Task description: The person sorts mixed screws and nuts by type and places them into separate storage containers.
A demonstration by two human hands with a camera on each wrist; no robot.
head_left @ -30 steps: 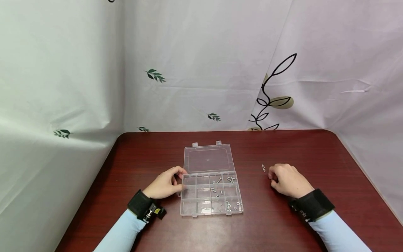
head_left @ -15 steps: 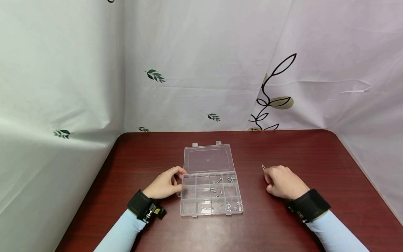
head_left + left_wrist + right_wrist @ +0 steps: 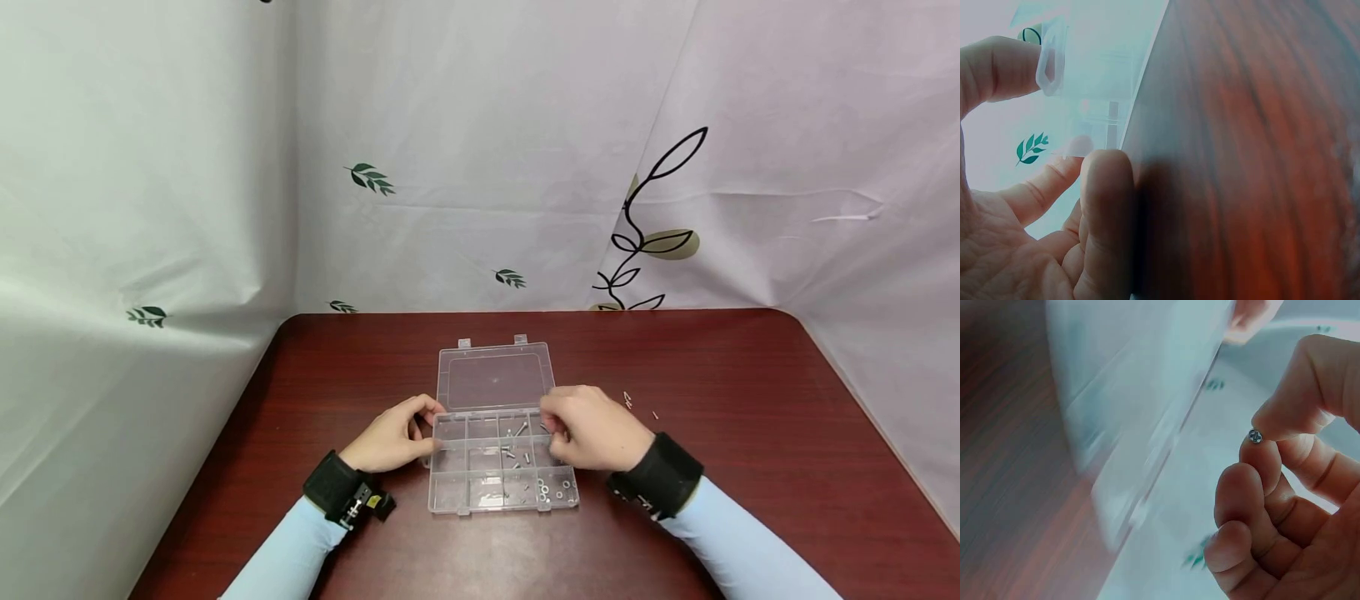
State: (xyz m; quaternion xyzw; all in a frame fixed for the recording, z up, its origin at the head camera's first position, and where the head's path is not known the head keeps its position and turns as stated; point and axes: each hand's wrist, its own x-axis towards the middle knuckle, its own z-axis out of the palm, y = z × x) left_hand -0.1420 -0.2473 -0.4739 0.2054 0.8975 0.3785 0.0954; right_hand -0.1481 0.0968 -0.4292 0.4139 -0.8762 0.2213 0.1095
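Note:
A clear plastic compartment box [image 3: 448, 492] lies on the table with its lid [image 3: 495, 379] laid back. My left hand [image 3: 392, 435] holds the box by its left edge; in the left wrist view the thumb [image 3: 1007, 69] and fingers [image 3: 1107, 212] are on either side of it. Over the upper right compartments is my right hand [image 3: 596, 427]. Between its thumb and fingertips it pinches a small cross-head screw [image 3: 1255, 435], seen head-on in the right wrist view. Screws [image 3: 521, 429] and washers [image 3: 543, 490] lie in the box's right-hand compartments.
A few small screws [image 3: 627, 401] lie on the dark red table [image 3: 750, 367] right of the box, and a lone small screw [image 3: 655, 414] lies near them. A patterned white cloth [image 3: 465, 167] hangs behind the table.
My right hand has moved left from the loose screws on the table to above the box, carrying a screw. The left hand has stayed on the box's edge.

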